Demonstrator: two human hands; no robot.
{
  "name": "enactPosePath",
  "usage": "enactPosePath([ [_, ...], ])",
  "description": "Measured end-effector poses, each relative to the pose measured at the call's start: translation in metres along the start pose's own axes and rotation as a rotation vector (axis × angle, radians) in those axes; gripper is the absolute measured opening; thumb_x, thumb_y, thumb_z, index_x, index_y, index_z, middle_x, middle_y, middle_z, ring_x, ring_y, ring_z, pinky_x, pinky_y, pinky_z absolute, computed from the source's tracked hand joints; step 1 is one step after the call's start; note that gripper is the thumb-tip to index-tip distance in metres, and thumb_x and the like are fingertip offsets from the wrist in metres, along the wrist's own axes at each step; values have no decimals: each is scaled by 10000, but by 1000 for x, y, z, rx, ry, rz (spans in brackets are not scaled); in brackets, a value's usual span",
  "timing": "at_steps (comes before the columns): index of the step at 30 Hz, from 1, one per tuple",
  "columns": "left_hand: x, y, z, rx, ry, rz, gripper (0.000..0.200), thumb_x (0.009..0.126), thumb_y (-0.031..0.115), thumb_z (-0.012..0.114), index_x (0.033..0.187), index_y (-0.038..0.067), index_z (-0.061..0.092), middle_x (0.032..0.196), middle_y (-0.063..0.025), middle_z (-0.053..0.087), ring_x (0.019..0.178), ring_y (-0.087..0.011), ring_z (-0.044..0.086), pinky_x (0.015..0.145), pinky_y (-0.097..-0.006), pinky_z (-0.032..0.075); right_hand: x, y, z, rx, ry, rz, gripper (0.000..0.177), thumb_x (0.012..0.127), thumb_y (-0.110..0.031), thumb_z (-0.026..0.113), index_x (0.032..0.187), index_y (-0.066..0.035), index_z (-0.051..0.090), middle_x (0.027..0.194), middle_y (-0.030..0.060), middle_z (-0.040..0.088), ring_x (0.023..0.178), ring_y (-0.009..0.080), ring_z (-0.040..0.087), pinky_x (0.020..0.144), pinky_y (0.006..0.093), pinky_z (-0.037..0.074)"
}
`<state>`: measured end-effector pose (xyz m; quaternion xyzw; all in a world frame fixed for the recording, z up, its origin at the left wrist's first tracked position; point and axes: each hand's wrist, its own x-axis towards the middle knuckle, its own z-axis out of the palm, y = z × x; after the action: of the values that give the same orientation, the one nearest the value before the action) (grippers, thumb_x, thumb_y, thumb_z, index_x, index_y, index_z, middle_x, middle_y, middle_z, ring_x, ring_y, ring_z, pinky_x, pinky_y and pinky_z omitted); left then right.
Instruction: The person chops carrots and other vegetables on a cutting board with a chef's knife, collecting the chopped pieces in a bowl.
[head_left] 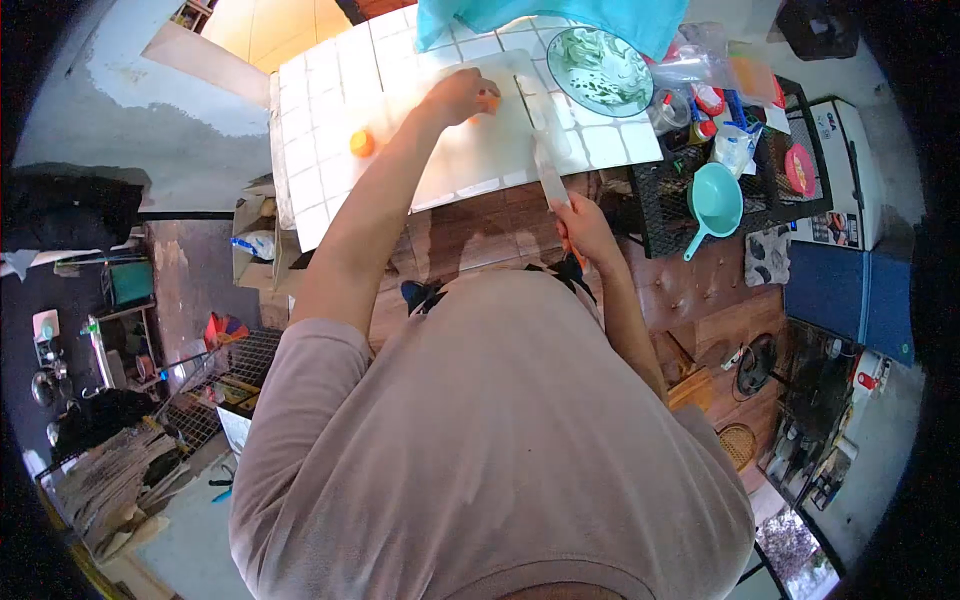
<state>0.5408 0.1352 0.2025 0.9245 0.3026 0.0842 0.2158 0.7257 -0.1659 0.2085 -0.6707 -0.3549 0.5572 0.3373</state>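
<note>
A pale cutting board (pixel 455 165) lies on the white-tiled table. Over its far part, my left hand (pixel 460 97) has its fingers closed around an orange chunk (pixel 488 102), most of which the fingers hide. Another rounded orange chunk (pixel 361 143) rests to the left, beyond my left forearm. My right hand (pixel 588 228) grips the orange handle of a knife (pixel 549 178) just off the table's near edge. The broad blade points away from me, and its tip reaches over the right side of the board.
A green-and-white marbled plate (pixel 600 72) stands at the table's far right, beside a turquoise cloth (pixel 550 18). On the right, a black rack (pixel 655 215) carries bottles, bags and a mint-green dipper (pixel 716 200). A cardboard box (pixel 256 240) sits by the table's left end.
</note>
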Motion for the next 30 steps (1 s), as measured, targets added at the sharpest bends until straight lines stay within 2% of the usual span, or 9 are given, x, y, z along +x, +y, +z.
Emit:
enactPosePath([
  [5, 15, -6, 8, 24, -83, -41, 144, 883, 196, 753, 1016, 140, 749, 1017, -94, 658, 980, -289, 642, 884, -401, 535, 1, -3, 2, 26, -33, -1, 260, 1075, -305, 553, 1014, -54, 582, 658, -18, 510, 484, 86, 483, 453, 273, 419],
  [8, 17, -2, -3, -146, -186, -198, 129, 875, 162, 744, 996, 119, 748, 1001, -88, 701, 992, -291, 664, 872, -413, 541, -3, -10, 3, 21, -17, 13, 261, 1076, -307, 556, 1021, -53, 583, 662, -20, 508, 483, 88, 480, 454, 275, 421],
  [14, 19, -3, 6, 78, -40, 34, 130, 845, 98, 755, 975, 95, 747, 996, -86, 751, 970, -284, 695, 845, -408, 547, 3, 2, 0, 59, -17, 29, 282, 1059, -322, 577, 1025, -42, 587, 650, 6, 523, 487, 118, 513, 463, 312, 424],
  [16, 19, 3, -2, -49, -131, -34, 151, 837, 91, 776, 985, 73, 752, 975, -97, 764, 923, -269, 712, 824, -390, 559, 1, -2, -1, 49, -23, 31, 280, 1059, -322, 577, 1028, -44, 584, 653, 6, 522, 487, 118, 510, 463, 312, 423],
  [20, 20, -5, -12, -211, -110, -98, 179, 878, 153, 799, 1002, 35, 747, 962, -123, 758, 899, -222, 712, 827, -363, 570, 1, -1, -1, 83, -39, 30, 276, 1059, -326, 580, 1038, -51, 576, 661, 3, 524, 486, 119, 501, 463, 311, 421],
  [22, 18, -20, -13, -476, -71, -127, 145, 896, 107, 779, 993, 1, 758, 991, -114, 777, 915, -186, 721, 855, -345, 574, 3, 1, -1, 95, -45, 43, 270, 1058, -325, 582, 1041, -55, 575, 662, 2, 526, 487, 119, 500, 464, 311, 421],
  [24, 17, -28, -11, -420, -98, -158, 134, 912, 71, 753, 1003, -27, 762, 1002, -109, 785, 923, -175, 726, 871, -337, 571, 3, -3, 0, 103, -55, 50, 265, 1058, -324, 584, 1045, -60, 574, 663, 1, 529, 488, 119, 500, 465, 310, 422],
  [26, 12, -31, -7, -349, -49, -162, 157, 874, 119, 763, 1008, 45, 796, 992, -117, 790, 917, -228, 746, 862, -356, 585, -1, -10, 2, 74, -63, 30, 240, 1072, -285, 564, 1055, -47, 586, 669, -22, 510, 488, 80, 470, 463, 260, 417],
  [30, 2, -16, -17, -170, -33, -207, 166, 900, 161, 738, 1025, 73, 805, 1013, -115, 789, 910, -258, 741, 843, -382, 580, 8, -4, 2, 32, -56, 0, 243, 1073, -285, 561, 1042, -46, 581, 669, -19, 510, 497, 80, 478, 467, 259, 418],
])
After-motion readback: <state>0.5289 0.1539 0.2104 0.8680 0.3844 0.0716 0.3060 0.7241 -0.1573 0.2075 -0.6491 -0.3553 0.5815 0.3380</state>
